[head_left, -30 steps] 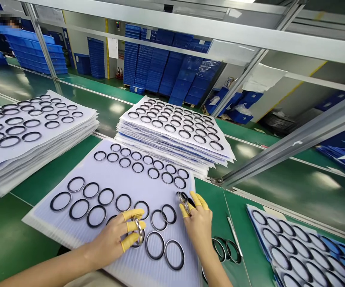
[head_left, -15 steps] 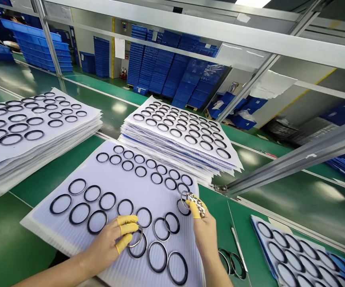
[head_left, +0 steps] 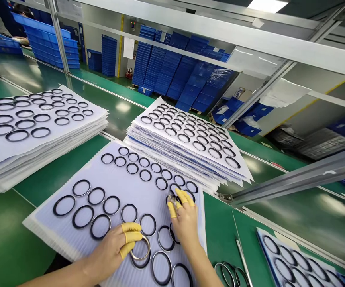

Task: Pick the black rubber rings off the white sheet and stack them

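Yellow finger covers sit on several fingers of both hands. My left hand (head_left: 114, 245) pinches a silver ring (head_left: 148, 252) just over a black ring on the white sheet (head_left: 142, 193). Fingers bent down, my right hand (head_left: 186, 223) grips a blurred bundle of shiny metal (head_left: 171, 199) near the sheet's right side. Its exact shape is partly hidden by the fingers. Black rings, such as the black ring (head_left: 73, 218) at the left, lie in rows across the sheet, some overlapping near my right wrist.
Sheet stacks covered with rings stand at the left (head_left: 79, 147) and behind (head_left: 172, 153). Loose rings (head_left: 226, 275) and a slim silver rod (head_left: 243, 261) lie to the right. Another ringed sheet (head_left: 263, 239) is beyond them. A metal post (head_left: 295, 175) slants across the right.
My right hand has moved left and inward over the sheet with the shiny metal. My left hand still holds the silver ring, now tilted differently. The view has shifted slightly.
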Available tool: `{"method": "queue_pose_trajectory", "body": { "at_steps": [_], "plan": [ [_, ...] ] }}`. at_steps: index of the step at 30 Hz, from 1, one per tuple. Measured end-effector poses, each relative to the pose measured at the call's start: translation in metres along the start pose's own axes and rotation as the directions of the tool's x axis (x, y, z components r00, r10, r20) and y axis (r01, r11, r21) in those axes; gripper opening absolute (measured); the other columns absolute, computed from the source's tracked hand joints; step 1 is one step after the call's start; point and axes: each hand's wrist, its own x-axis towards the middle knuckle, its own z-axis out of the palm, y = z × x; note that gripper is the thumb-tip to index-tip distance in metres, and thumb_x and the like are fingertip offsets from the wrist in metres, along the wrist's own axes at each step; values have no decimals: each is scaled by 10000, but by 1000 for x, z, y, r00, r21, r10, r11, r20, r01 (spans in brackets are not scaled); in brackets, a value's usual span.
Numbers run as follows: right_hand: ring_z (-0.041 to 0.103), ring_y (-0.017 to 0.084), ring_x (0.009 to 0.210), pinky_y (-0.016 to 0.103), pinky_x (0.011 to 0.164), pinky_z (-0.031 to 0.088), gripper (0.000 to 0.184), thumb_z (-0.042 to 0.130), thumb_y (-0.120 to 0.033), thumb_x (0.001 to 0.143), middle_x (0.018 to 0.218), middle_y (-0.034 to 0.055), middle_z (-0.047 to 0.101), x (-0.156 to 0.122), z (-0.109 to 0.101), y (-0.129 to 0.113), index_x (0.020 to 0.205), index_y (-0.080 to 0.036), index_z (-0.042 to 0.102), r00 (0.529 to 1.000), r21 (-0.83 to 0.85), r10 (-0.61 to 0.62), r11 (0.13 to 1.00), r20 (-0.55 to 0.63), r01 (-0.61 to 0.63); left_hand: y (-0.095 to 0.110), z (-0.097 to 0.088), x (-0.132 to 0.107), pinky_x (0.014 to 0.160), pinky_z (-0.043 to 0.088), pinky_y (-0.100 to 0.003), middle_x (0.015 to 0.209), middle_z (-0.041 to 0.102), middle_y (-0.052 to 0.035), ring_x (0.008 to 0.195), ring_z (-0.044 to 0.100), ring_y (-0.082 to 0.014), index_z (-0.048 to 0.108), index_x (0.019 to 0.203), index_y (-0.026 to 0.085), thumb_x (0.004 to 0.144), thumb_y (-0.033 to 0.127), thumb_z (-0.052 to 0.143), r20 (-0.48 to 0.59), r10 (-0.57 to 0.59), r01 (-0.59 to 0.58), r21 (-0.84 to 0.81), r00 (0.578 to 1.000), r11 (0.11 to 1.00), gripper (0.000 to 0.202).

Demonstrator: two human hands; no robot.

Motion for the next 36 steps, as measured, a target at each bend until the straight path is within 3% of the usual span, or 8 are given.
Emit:
{"method": "queue_pose_trajectory", "body": {
  "at_steps": [3,5,9,12,19,25,32,36],
  "plan": [
    [519,371,1201,580,947,391,167,586,-220,836,1215,135,672,7,11,-17,887,-218,745,990,-8,-89,996,111,91,0,-1,0,949,515,-280,1150,675,-22,1051,637,-162,685,1061,284,867,127,530,2,0,0,9,1000,1000,293],
    [519,386,1202,587,931,404,157,592,-229,833,1222,147,666,10,17,-20,865,-212,745,986,-8,-97,995,138,99,1,-2,-1,951,511,-273,1146,674,-25,1051,635,-160,681,1068,280,870,119,526,11,5,-5,9,1000,1000,299],
    [590,351,1123,543,853,486,359,429,-353,941,1182,202,664,22,23,-22,916,-153,727,994,12,-29,1000,105,28,2,-4,0,948,505,-254,1142,670,-42,1048,635,-156,671,1085,260,878,104,509,25,50,-49,-10,998,999,305],
    [658,277,1019,447,824,530,429,349,-364,981,1107,183,698,34,30,-34,953,-135,711,993,32,-18,999,115,14,0,-4,0,951,500,-249,1155,663,-42,1051,631,-154,657,1105,260,876,96,512,33,76,-75,-15,997,997,317],
    [514,388,1212,552,948,408,162,596,-174,854,1230,184,655,44,56,-72,930,-142,736,949,-69,-184,976,255,208,-5,-3,-1,941,493,-236,1137,653,-49,1034,623,-140,626,1107,228,879,71,500,27,140,-139,-15,990,990,304],
    [472,407,1236,552,952,396,259,540,-217,903,1276,213,614,56,61,-83,1047,-86,711,936,-138,-196,960,294,245,-3,-5,0,928,493,-248,1128,653,-69,1015,624,-150,613,1114,198,877,60,494,41,184,-184,-10,982,983,299],
    [457,370,1268,522,1008,378,328,620,-323,855,1335,186,575,79,84,-109,1109,-127,686,866,-72,-293,934,406,350,-4,-6,2,909,500,-260,1119,655,-90,996,633,-163,607,1087,183,878,62,484,42,221,-222,18,974,975,271],
    [454,384,1268,550,993,385,295,663,-296,821,1307,193,594,70,72,-99,1076,-155,703,865,-61,-264,946,426,319,-6,-5,3,885,510,-274,1102,663,-85,963,640,-174,616,1059,185,872,70,498,19,227,-227,13,974,974,249]
  ]
}}
